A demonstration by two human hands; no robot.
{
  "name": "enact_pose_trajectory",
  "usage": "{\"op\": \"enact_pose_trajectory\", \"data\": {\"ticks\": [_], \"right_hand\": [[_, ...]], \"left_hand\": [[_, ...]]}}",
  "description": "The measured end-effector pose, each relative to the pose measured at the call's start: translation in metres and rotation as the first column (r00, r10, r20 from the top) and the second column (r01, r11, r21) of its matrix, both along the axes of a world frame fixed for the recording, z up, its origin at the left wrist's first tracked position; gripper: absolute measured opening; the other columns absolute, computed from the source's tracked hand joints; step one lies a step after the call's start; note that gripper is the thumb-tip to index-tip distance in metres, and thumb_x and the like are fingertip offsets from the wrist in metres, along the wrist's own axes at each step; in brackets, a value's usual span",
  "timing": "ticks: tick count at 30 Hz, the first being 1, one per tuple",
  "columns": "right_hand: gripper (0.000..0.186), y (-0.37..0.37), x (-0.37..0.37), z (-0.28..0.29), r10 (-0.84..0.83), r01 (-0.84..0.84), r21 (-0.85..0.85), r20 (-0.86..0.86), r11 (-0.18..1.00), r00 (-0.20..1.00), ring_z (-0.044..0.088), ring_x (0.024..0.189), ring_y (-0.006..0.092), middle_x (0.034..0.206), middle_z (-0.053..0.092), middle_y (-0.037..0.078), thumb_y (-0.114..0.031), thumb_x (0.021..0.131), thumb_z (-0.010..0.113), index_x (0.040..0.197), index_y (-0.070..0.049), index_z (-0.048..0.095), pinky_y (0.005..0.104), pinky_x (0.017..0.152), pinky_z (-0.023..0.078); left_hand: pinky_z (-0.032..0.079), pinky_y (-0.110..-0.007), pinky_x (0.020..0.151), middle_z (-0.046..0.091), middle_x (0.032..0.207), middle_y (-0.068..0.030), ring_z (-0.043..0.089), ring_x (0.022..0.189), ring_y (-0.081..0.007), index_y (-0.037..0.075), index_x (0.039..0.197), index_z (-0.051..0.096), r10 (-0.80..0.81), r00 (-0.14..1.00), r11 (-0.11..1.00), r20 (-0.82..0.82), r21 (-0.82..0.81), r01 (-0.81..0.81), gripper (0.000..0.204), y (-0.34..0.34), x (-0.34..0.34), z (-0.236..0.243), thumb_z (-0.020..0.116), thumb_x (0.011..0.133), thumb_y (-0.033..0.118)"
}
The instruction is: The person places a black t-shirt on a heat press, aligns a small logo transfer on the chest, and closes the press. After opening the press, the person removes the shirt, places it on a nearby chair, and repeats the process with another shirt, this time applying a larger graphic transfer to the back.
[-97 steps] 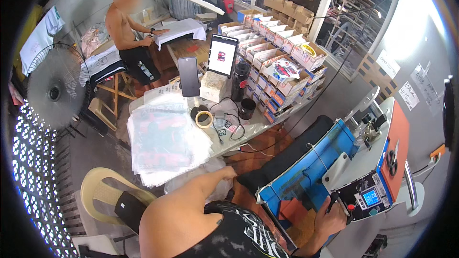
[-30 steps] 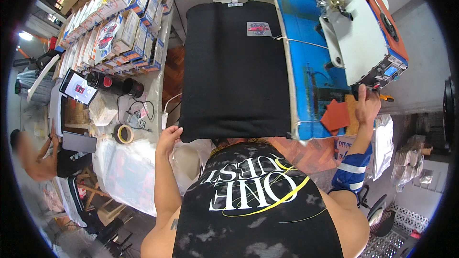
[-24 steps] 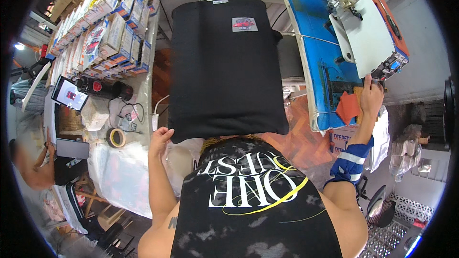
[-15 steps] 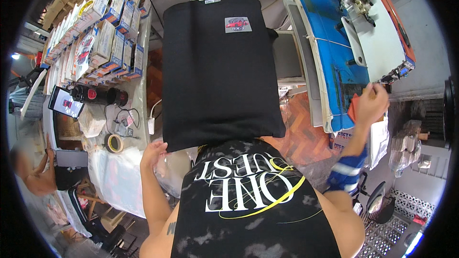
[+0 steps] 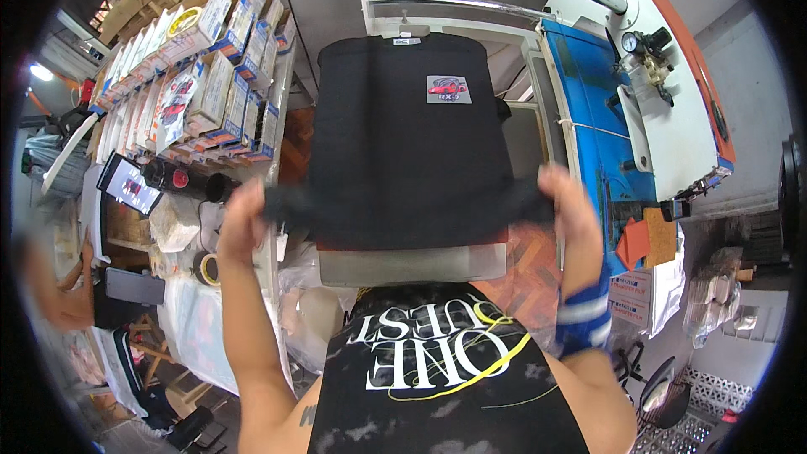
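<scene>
Left hand (image 5: 244, 217) and right hand (image 5: 575, 212) each have one end of the black shirt's (image 5: 412, 151) bottom hem pinched (both kinda blurry, so can't make out individual fingertips). Shirt's spread over a flat grey slab (image 5: 412, 267), whose near edge pokes out below the hem. Little square car print (image 5: 449, 90) sits up near the collar, right side. There's a blue board (image 5: 590, 88) just off to the right.

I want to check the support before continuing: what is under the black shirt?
A grey pad shows below the hem of the black shirt, with a thin reddish strip between them. The cloth covers everything farther back, so I can't tell what lies there.
</scene>
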State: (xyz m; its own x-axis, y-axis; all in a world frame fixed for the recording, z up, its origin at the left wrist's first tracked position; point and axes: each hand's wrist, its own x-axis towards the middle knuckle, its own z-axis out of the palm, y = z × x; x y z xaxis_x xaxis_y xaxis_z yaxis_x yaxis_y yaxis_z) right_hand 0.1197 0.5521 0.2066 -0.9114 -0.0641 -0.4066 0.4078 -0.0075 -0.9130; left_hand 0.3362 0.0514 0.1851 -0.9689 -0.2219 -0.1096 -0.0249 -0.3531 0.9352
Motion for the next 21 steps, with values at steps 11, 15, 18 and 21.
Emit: {"op": "enact_pose_trajectory", "data": {"ticks": [11, 15, 18, 21], "right_hand": [[0.028, -0.022, -0.097, 0.140, -0.171, 0.223, -0.030, -0.742, 0.974, 0.648, 0.060, 0.097, 0.0171, 0.104, 0.067, 0.007, -0.022, 0.101, 0.069, 0.112, 0.004, 0.066, 0.0314, 0.092, 0.047], [0.026, 0.030, -0.018, 0.068, 0.118, 0.285, 0.647, -0.505, 0.707, 0.855, 0.046, 0.077, 0.0118, 0.081, 0.053, 0.000, -0.023, 0.096, 0.074, 0.090, -0.002, 0.059, 0.0307, 0.070, 0.043], [0.043, 0.020, 0.042, -0.001, 0.261, 0.109, 0.930, -0.208, 0.350, 0.942, 0.069, 0.095, 0.0361, 0.103, 0.070, 0.022, -0.029, 0.084, 0.081, 0.113, 0.000, 0.068, 0.0438, 0.086, 0.054], [0.046, -0.021, 0.022, -0.033, 0.402, 0.078, 0.853, -0.322, 0.515, 0.857, 0.064, 0.112, 0.0402, 0.119, 0.068, 0.023, -0.029, 0.086, 0.079, 0.119, 0.000, 0.067, 0.0461, 0.099, 0.050]], "left_hand": [[0.047, -0.032, 0.089, 0.062, 0.098, -0.0035, 0.059, 0.093, -0.0138, 0.001, 0.100, 0.062, 0.379, 0.876, 0.900, -0.297, -0.102, -0.424, 0.017, 0.009, -0.078, 0.124, 0.061, 0.100, 0.019], [0.036, -0.027, 0.062, 0.045, 0.070, 0.0043, 0.043, 0.069, -0.0072, 0.005, 0.073, 0.055, 0.040, 0.976, 0.798, 0.216, -0.594, 0.099, 0.027, 0.013, -0.013, 0.080, 0.076, 0.085, 0.018], [0.053, -0.037, 0.088, 0.075, 0.099, -0.0158, 0.071, 0.097, -0.0236, -0.002, 0.104, 0.074, -0.029, 0.838, 0.581, 0.545, -0.673, 0.458, 0.036, 0.021, -0.006, 0.050, 0.082, 0.085, 0.027], [0.054, -0.039, 0.091, 0.076, 0.106, -0.0195, 0.073, 0.101, -0.0311, -0.004, 0.111, 0.073, 0.021, 0.929, 0.408, 0.369, -0.852, 0.329, 0.038, 0.014, -0.052, 0.019, 0.078, 0.088, 0.026]]}}
